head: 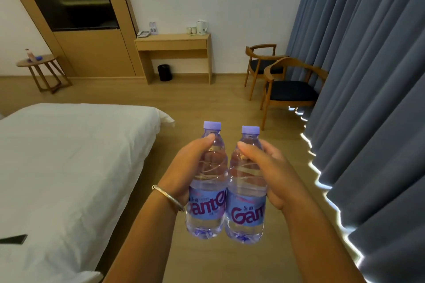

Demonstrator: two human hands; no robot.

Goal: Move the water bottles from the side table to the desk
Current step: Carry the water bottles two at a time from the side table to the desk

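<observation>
Taking the white-sheeted bed (69,167) as the landmark, the long blue-grey pleated curtain (368,76) hangs well across the wooden floor from it, and two wooden armchairs with dark seats (287,92) stand before that curtain. Beyond the bed's foot, against the far wall, stands the pale wooden bench (173,40), carrying a white kettle (201,27), cups and a telephone; this looks to be the destination. Further left of it, also past the bed's foot, is the small round wooden side bench (38,63), with a few small items on top. Just beside the bed's near corner, both hands are raised in mid-air: the left hand (190,167) is wrapped around one clear plastic water bottle with a purple cap and blue label (207,190), and the right hand (262,167) grips a second matching bottle (245,202), the two bottles touching, upright. The pickup seems done; the walk to the far bench and setting both bottles down remain.
</observation>
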